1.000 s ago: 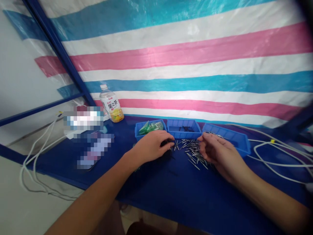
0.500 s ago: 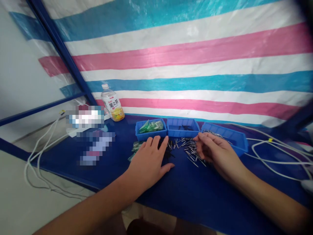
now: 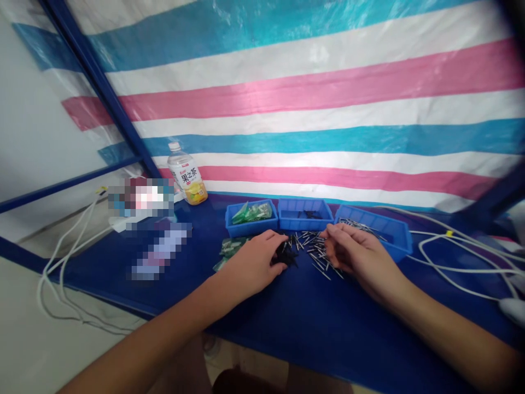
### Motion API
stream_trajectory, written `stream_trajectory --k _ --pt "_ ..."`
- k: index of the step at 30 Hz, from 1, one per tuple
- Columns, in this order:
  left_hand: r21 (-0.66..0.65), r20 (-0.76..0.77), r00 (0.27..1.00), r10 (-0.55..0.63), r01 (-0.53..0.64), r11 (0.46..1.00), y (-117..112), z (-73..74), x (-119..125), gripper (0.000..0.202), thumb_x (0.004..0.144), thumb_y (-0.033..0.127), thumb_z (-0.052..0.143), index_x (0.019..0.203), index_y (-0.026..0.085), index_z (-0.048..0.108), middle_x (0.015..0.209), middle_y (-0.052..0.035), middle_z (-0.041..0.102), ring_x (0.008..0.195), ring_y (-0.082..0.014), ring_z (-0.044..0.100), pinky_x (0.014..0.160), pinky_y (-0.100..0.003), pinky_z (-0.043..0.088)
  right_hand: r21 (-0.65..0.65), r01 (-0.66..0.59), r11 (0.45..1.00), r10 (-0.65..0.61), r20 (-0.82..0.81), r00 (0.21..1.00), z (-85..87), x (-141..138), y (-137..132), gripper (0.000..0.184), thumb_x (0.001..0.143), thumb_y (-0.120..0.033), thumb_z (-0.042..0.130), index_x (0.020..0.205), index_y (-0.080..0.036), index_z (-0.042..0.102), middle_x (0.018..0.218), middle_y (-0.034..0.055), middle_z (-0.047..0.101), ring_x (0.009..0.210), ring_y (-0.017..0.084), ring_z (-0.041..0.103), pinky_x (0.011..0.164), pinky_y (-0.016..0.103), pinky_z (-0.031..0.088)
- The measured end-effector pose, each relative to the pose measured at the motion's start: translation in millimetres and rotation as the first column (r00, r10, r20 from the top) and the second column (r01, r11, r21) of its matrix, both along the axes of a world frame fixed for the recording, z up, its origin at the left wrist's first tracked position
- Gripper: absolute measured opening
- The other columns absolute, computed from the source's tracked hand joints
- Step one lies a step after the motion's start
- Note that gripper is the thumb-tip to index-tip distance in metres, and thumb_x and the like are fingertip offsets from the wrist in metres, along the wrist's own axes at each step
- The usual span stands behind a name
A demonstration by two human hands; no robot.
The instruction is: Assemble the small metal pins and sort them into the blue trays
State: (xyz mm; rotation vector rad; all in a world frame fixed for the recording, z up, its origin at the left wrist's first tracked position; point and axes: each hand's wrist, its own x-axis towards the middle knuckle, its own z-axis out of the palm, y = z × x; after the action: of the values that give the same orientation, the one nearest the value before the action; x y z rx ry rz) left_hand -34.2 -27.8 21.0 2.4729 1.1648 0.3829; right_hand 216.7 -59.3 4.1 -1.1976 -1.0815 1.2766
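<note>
My left hand (image 3: 254, 264) rests on the blue tabletop, its curled fingertips against a small heap of black pieces (image 3: 285, 254). Loose silver metal pins (image 3: 314, 249) lie scattered just beyond it. My right hand (image 3: 353, 249) hovers by their right side, fingers bunched together, and I cannot tell whether they pinch a pin. Behind the hands stand several blue plastic bins: one of green pieces (image 3: 235, 229), one of black pieces (image 3: 287, 221), and one of silver pins (image 3: 394, 243). Green packets (image 3: 229, 249) lie beside my left hand.
A bottle of tea drink (image 3: 188, 180) and two pixelated objects (image 3: 141, 200) (image 3: 162, 250) stand on the blue table (image 3: 328, 323) at left. White cables (image 3: 459, 268) lie at right. A striped tarpaulin (image 3: 311, 93) and a blue metal frame (image 3: 102, 93) rise behind.
My left hand has gone from flat with spread fingers to curled over the black heap. My right hand has barely moved.
</note>
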Motion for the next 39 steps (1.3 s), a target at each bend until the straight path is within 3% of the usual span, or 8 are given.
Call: stream_trajectory --k 3,5,10,16,19,24,32,39 --pt "0.034 0.073 0.996 -0.056 0.053 0.998 7 -4.3 11 0.044 0.092 0.019 0.076 0.135 0.017 0.070 0.118 -0.0089 0.074 0.093 -0.0214 0.073 0.085 -0.034 0.061 0.059 -0.038 0.998 0.030 0.131 0.991 -1.7 1 -1 0.041 0.099 -0.064 0.066 0.092 -0.023 0.068 0.068 -0.0005 0.064 0.054 0.013 0.053 0.046 0.024 0.031" --pt "0.048 0.080 0.992 -0.099 0.096 0.994 12 -4.6 18 0.037 0.089 0.016 0.076 0.126 0.018 0.075 0.113 -0.0085 0.075 0.092 -0.0218 0.074 0.083 -0.034 0.060 0.183 -0.076 0.980 0.003 0.368 0.930 -3.1 2 -2 0.035 0.103 -0.058 0.063 0.095 -0.024 0.071 0.077 0.0024 0.070 0.062 0.017 0.059 0.052 0.028 0.041" --pt "0.100 0.154 0.970 -0.187 0.173 0.980 28 10.9 30 0.024 0.086 0.010 0.068 0.105 0.018 0.080 0.097 -0.0056 0.081 0.086 -0.0210 0.076 0.080 -0.031 0.060 0.483 -0.428 0.764 -0.166 0.787 0.594 -8.1 -1 -4 0.019 0.099 -0.031 0.072 0.118 -0.027 0.076 0.115 0.0103 0.077 0.108 0.031 0.068 0.095 0.049 0.057" --pt "0.229 0.461 0.882 -0.093 -0.017 0.973 41 28.1 46 0.028 0.092 0.010 0.059 0.110 0.020 0.078 0.109 -0.0037 0.084 0.087 -0.0162 0.076 0.080 -0.029 0.061 0.426 -0.565 0.706 -0.203 0.887 0.415 -17.2 -4 0 0.024 0.102 -0.029 0.069 0.125 -0.024 0.076 0.117 0.0116 0.074 0.111 0.031 0.064 0.096 0.050 0.059" --pt "0.256 0.548 0.831 -0.099 -0.053 0.965 45 18.2 53 0.028 0.093 0.010 0.058 0.112 0.019 0.077 0.109 -0.0042 0.083 0.088 -0.0153 0.075 0.074 -0.026 0.060 0.414 -0.581 0.701 -0.220 0.900 0.377 -18.9 -4 3 0.022 0.106 -0.024 0.062 0.121 -0.023 0.078 0.110 0.0111 0.074 0.106 0.030 0.064 0.093 0.049 0.059" --pt "0.311 0.465 0.870 -0.167 0.016 0.950 44 -8.9 52 0.026 0.098 0.011 0.055 0.112 0.018 0.075 0.113 -0.0059 0.081 0.095 -0.0181 0.076 0.090 -0.033 0.062 0.412 -0.587 0.697 -0.278 0.910 0.307 -18.8 -4 7 0.018 0.105 -0.019 0.060 0.104 -0.022 0.078 0.100 0.0109 0.074 0.100 0.030 0.065 0.090 0.051 0.058" --pt "0.254 0.508 0.847 -0.157 0.026 0.967 39 -14.9 48 0.040 0.102 0.018 0.056 0.142 0.021 0.062 0.135 -0.0108 0.070 0.106 -0.0204 0.072 0.092 -0.036 0.063 0.432 -0.623 0.652 -0.337 0.902 0.272 -19.1 2 10 0.022 0.106 -0.017 0.057 0.105 -0.023 0.078 0.097 0.0095 0.077 0.095 0.029 0.067 0.085 0.047 0.058" --pt "0.271 0.511 0.840 -0.184 0.046 0.961 37 -19.7 47 0.032 0.103 0.022 0.058 0.134 0.020 0.066 0.123 -0.0093 0.076 0.115 -0.0245 0.070 0.108 -0.045 0.057 0.526 -0.477 0.705 -0.282 0.824 0.491 -17.2 7 7 0.025 0.107 -0.020 0.055 0.118 -0.029 0.076 0.109 0.0085 0.079 0.098 0.027 0.074 0.086 0.043 0.060"
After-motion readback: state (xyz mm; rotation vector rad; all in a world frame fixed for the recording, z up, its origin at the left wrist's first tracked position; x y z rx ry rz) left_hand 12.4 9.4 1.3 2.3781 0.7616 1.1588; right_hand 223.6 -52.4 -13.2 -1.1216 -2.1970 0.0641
